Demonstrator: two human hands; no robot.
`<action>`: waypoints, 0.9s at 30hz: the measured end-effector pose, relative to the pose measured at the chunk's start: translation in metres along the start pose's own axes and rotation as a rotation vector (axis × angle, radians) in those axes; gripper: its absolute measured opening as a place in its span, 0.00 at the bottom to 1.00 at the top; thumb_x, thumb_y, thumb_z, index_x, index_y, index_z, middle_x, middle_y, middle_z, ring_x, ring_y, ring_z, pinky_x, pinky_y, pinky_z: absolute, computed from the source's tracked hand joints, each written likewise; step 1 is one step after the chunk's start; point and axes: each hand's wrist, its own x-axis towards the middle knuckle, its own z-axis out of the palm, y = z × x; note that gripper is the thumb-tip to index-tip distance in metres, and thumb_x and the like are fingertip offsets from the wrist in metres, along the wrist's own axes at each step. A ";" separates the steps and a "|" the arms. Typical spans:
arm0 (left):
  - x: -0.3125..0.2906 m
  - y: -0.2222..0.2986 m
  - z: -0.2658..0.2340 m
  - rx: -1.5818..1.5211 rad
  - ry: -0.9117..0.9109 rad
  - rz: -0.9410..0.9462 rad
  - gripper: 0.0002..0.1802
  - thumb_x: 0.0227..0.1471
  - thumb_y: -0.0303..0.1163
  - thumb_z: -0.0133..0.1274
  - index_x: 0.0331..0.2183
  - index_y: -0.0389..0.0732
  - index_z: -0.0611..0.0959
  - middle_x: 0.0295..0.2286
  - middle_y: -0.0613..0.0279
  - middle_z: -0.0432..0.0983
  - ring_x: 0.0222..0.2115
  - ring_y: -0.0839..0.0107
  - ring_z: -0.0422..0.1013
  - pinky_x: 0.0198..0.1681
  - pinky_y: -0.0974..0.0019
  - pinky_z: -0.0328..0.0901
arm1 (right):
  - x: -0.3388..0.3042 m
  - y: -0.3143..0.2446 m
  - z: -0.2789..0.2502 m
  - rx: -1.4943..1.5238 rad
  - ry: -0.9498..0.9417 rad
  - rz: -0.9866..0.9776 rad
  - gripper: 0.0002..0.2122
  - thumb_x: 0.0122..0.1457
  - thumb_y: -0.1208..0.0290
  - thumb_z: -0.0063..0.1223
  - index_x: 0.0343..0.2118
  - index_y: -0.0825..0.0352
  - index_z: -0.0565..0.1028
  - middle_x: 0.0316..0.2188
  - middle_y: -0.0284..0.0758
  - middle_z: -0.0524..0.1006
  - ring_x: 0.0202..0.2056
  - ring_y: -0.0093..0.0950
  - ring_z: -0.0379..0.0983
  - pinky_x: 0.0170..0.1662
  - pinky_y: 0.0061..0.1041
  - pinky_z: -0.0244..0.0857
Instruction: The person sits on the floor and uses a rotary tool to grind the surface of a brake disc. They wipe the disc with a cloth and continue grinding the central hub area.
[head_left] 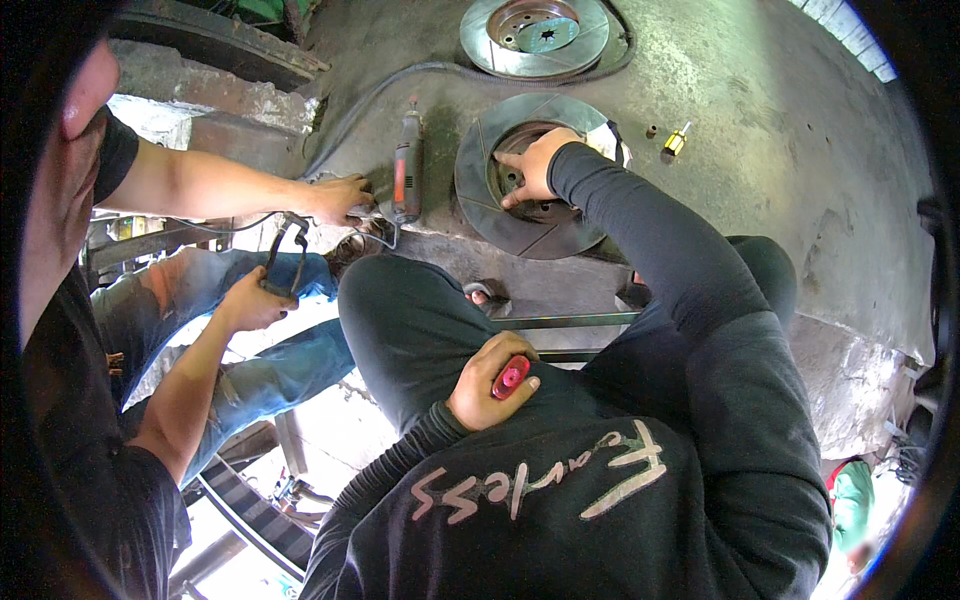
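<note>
My right hand (pixel 540 168) reaches over a slotted brake disc (pixel 482 150) lying on the worktop. Its index finger and thumb are apart, touching the hub in the middle, and it holds nothing that I can see. In front of my torso, my left hand (pixel 478 392) is closed around a red handle (pixel 511 376) whose end faces up; the rest of that tool is hidden by the fingers. A red and grey rotary tool (pixel 407 175) lies left of the disc. Under my right wrist, something white (pixel 610 140) partly shows at the disc's edge.
Another brake disc (pixel 477 40) lies farther back, beside a dark hose (pixel 440 67). A yellow-handled screwdriver (pixel 677 139) and a small brown cylinder (pixel 651 130) sit at right. To my left, a co-worker's hand (pixel 338 200) rests near the worktop edge; the other grips a dark tool (pixel 277 262).
</note>
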 end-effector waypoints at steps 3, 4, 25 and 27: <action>0.000 0.001 -0.001 0.005 0.000 0.010 0.17 0.44 0.23 0.60 0.38 0.35 0.75 0.36 0.52 0.72 0.38 0.54 0.71 0.45 0.59 0.65 | 0.003 0.008 0.004 0.068 -0.007 0.077 0.42 0.53 0.29 0.39 0.67 0.48 0.53 0.51 0.42 0.75 0.51 0.38 0.73 0.53 0.37 0.66; 0.000 0.001 -0.002 0.010 -0.004 0.006 0.17 0.44 0.24 0.60 0.38 0.35 0.75 0.36 0.52 0.72 0.38 0.54 0.71 0.45 0.59 0.65 | 0.004 0.011 0.003 0.093 -0.021 0.113 0.42 0.53 0.28 0.38 0.67 0.49 0.54 0.54 0.41 0.73 0.53 0.38 0.72 0.54 0.38 0.65; -0.001 0.003 -0.001 -0.013 -0.009 0.002 0.17 0.43 0.22 0.60 0.37 0.34 0.75 0.34 0.52 0.72 0.37 0.56 0.71 0.43 0.60 0.65 | -0.028 0.027 0.029 0.392 -0.038 0.459 0.45 0.56 0.28 0.26 0.68 0.61 0.48 0.58 0.48 0.67 0.58 0.40 0.66 0.60 0.37 0.59; -0.001 0.005 -0.002 -0.012 -0.011 0.012 0.17 0.43 0.22 0.60 0.37 0.34 0.75 0.34 0.52 0.72 0.37 0.56 0.71 0.43 0.61 0.65 | -0.031 0.029 0.031 0.420 -0.052 0.455 0.45 0.57 0.28 0.26 0.68 0.62 0.48 0.58 0.48 0.67 0.58 0.40 0.66 0.60 0.37 0.58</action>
